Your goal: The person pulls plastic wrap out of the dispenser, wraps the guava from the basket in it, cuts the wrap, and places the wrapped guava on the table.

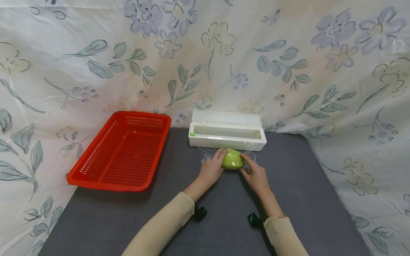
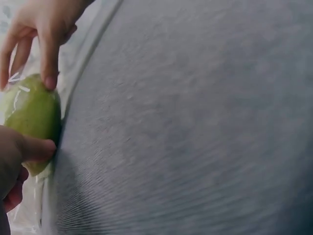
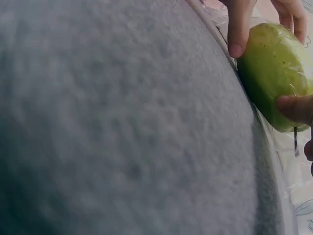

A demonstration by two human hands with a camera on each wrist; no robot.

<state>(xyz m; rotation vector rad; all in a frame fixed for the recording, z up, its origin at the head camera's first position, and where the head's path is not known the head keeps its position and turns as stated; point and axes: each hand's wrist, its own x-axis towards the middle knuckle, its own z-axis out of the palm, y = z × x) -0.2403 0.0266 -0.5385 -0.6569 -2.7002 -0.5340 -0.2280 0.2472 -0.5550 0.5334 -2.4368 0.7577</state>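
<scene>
A green pear (image 1: 232, 159) lies on its side with clear plastic film (image 1: 208, 153) stretched over it. My left hand (image 1: 212, 168) holds its left end, thumb against the near side and fingers over the far side. The right hand (image 1: 256, 175) grips the opposite end in the same way. In the right wrist view the pear (image 3: 274, 68) shows shiny wrinkles of film and a dark stem (image 3: 296, 139) near the right thumb. Behind the pear stands a white film dispenser box (image 1: 224, 144), lid raised, a green slider (image 1: 192, 134) at its left; the film reaches to its front.
An empty red plastic basket (image 1: 153, 156) stands to the left on the dark grey tabletop (image 1: 221, 227). A flowered curtain (image 1: 205, 71) hangs behind the table and along both sides.
</scene>
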